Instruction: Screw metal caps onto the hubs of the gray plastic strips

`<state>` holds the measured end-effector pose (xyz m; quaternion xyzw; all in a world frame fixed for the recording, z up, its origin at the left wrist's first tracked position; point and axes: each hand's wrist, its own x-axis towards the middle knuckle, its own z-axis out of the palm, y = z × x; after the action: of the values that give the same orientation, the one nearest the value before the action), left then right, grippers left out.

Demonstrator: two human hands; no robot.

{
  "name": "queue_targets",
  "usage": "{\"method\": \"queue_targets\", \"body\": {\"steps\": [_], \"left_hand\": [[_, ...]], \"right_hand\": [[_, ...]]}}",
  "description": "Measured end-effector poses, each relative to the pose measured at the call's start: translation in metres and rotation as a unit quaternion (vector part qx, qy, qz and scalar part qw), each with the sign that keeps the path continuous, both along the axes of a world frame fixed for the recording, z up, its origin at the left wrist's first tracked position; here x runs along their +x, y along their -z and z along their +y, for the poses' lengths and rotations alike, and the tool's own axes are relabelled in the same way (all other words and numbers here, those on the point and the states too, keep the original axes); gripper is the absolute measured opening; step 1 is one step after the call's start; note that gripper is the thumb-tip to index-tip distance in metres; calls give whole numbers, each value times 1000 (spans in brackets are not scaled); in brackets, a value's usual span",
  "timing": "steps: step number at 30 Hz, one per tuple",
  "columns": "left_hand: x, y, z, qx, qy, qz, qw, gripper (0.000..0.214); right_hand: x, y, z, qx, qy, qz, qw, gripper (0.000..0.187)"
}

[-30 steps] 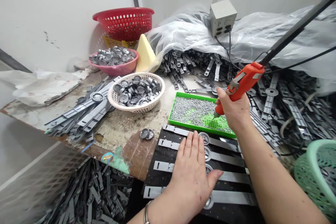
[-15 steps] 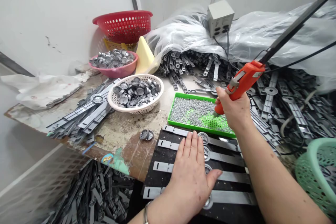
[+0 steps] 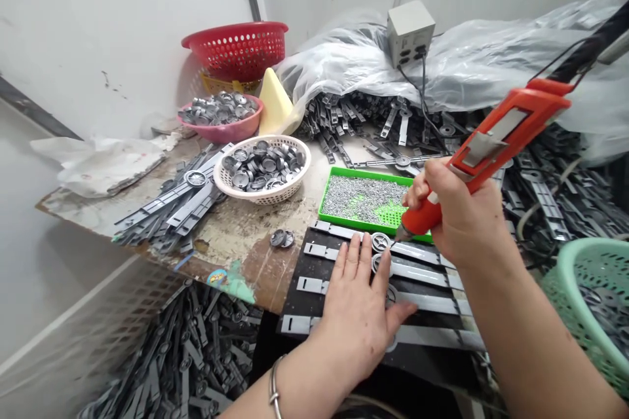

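My right hand (image 3: 464,216) is wrapped round an orange electric screwdriver (image 3: 508,131), tilted so its tip points down and left. That tip is close to the round hub (image 3: 381,242) of the farthest grey plastic strip (image 3: 417,253); whether they touch I cannot tell. My left hand (image 3: 354,304) lies flat with fingers stretched across several such strips, hiding their middles. The strips lie side by side on a black board (image 3: 307,304). Just behind the board is a green tray (image 3: 339,217) of small silver screws (image 3: 354,196).
A white basket (image 3: 265,196) and a pink bowl (image 3: 230,131) hold round grey parts. Two loose round parts (image 3: 282,239) lie left of the board. Grey strips (image 3: 177,200) are stacked on the left. A mint basket (image 3: 570,301) stands at right; a power box (image 3: 410,33) sits behind.
My right hand has brought the screwdriver from over the screw tray towards me, to the hub of the farthest strip. My left hand still lies across the strips.
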<state>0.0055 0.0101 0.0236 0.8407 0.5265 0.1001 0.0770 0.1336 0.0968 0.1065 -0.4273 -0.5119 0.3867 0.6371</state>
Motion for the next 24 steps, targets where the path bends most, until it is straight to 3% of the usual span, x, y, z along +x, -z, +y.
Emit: {"method": "queue_targets", "body": {"steps": [6, 24], "left_hand": [[-2, 9, -20, -3, 34, -48, 998, 73], [1, 13, -22, -7, 38, -29, 999, 83]], "right_hand": [[-7, 13, -18, -41, -14, 8, 999, 31], [-14, 29, -23, -42, 36, -85, 995, 33]]}}
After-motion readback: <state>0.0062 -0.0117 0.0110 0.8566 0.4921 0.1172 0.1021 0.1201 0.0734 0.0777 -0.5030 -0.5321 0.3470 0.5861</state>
